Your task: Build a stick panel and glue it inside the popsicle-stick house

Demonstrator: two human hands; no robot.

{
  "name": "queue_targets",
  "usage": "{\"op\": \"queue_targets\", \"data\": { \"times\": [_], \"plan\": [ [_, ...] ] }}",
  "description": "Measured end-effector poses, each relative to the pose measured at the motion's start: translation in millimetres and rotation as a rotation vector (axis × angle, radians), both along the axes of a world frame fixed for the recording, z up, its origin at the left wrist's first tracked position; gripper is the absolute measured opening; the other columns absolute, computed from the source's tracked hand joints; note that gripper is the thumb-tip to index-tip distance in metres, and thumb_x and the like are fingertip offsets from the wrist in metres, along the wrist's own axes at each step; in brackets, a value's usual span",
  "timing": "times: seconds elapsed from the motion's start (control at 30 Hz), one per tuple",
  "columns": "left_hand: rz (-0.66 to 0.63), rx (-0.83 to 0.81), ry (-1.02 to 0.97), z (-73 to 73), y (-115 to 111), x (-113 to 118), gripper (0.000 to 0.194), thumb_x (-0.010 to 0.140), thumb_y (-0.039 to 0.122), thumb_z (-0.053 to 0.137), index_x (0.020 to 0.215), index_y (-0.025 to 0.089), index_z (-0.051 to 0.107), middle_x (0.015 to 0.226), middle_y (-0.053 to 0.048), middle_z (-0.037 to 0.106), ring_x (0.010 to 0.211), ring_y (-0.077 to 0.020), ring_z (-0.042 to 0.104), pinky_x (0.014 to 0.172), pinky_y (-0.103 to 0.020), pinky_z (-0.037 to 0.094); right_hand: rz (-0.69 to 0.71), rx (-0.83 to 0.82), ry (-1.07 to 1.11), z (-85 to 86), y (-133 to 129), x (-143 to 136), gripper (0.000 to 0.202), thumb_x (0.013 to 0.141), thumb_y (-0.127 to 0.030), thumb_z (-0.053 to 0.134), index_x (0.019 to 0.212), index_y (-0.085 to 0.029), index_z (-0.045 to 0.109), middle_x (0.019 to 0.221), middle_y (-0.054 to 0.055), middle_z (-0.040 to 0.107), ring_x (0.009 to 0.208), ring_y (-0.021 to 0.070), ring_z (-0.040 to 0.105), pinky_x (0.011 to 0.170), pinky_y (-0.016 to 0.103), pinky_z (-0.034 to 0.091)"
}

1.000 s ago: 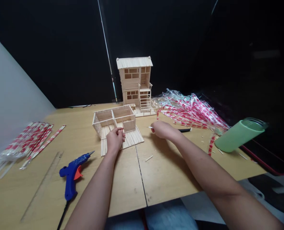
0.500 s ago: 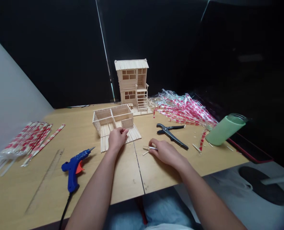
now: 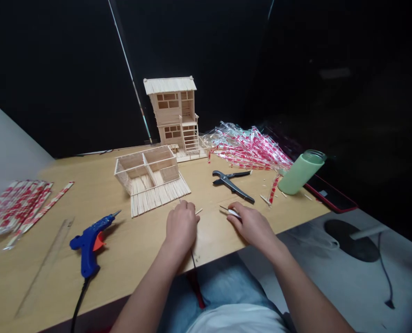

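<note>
My left hand (image 3: 181, 227) rests on the table with its fingers bent together, beside a short stick piece (image 3: 199, 211); what the fingers hold, if anything, is hidden. Closed around a thin tool with a white part (image 3: 233, 213), my right hand (image 3: 252, 225) is a little to the right, its fine tip pointing left. Beyond my left hand sits a small open box of sticks (image 3: 145, 166), divided inside, with a stick floor (image 3: 160, 194) reaching out in front. Black pliers (image 3: 233, 185) lie open behind my right hand.
A two-storey stick house (image 3: 173, 115) stands at the back. Red-and-white wrappers (image 3: 251, 148) are heaped to its right, near a tilted green bottle (image 3: 300, 173) and a phone (image 3: 333, 194). On the left are a blue glue gun (image 3: 90, 243), a clear ruler (image 3: 46, 263) and wrapped sticks (image 3: 18, 206).
My left hand has left the stick floor and come down to the table nearer the front edge. My right hand still holds the thin tool. The view has shifted to the right.
</note>
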State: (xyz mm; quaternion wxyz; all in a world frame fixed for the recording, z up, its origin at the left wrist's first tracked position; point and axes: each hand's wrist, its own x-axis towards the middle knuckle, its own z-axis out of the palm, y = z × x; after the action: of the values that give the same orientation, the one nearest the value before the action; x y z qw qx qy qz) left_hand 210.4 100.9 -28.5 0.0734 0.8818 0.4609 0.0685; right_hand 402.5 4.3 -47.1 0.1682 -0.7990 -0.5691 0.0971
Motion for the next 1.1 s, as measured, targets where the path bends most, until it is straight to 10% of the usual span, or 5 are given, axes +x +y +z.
{"op": "queue_targets", "data": {
  "times": [0.33, 0.6, 0.8, 1.1],
  "plan": [
    [0.068, 0.02, 0.012, 1.2, -5.3, -8.3, 0.017, 0.095, 0.017, 0.044, 0.094, 0.016, 0.061, 0.096, -0.012, 0.068, 0.087, -0.0258, 0.065, 0.072, -0.034, 0.043, -0.044, 0.289, -0.157, -16.6, 7.3, 5.8, 0.037, 0.093, -0.027, 0.055, 0.128, -0.014, 0.061, 0.125, 0.019, 0.063, 0.119, 0.0347, 0.053, 0.1, 0.05, 0.042],
    [0.24, -0.075, -0.65, -5.7, -23.3, -66.1, 0.024, 0.092, 0.043, 0.049, 0.087, 0.024, 0.061, 0.081, -0.002, 0.069, 0.07, -0.0217, 0.064, 0.066, -0.031, 0.048, 0.784, 0.105, 0.131, -10.1, 5.3, -55.4, 0.072, 0.096, -0.058, 0.049, 0.156, -0.023, 0.031, 0.16, 0.008, 0.035, 0.149, 0.0198, 0.028, 0.124, 0.043, 0.019],
    [0.314, -0.08, -0.736, -9.1, -23.6, -67.2, 0.027, 0.086, 0.05, 0.059, 0.087, 0.025, 0.066, 0.082, -0.001, 0.071, 0.072, -0.0221, 0.066, 0.061, -0.029, 0.049, 0.299, 0.135, -0.027, -15.2, 27.6, -34.4, 0.072, 0.095, -0.049, 0.054, 0.147, 0.0, 0.043, 0.157, 0.023, 0.035, 0.149, 0.0333, 0.028, 0.122, 0.051, 0.021],
    [-0.045, -0.07, -0.827, -17.2, -21.4, 3.9, 0.026, 0.095, 0.028, 0.048, 0.114, 0.022, 0.064, 0.124, -0.011, 0.066, 0.121, -0.0245, 0.059, 0.105, -0.041, 0.045, 0.315, 0.488, 0.163, -20.8, -11.8, -54.0, 0.028, 0.102, -0.026, 0.042, 0.096, -0.019, 0.069, 0.082, 0.006, 0.073, 0.077, 0.0182, 0.065, 0.075, 0.031, 0.046]
  ]
}}
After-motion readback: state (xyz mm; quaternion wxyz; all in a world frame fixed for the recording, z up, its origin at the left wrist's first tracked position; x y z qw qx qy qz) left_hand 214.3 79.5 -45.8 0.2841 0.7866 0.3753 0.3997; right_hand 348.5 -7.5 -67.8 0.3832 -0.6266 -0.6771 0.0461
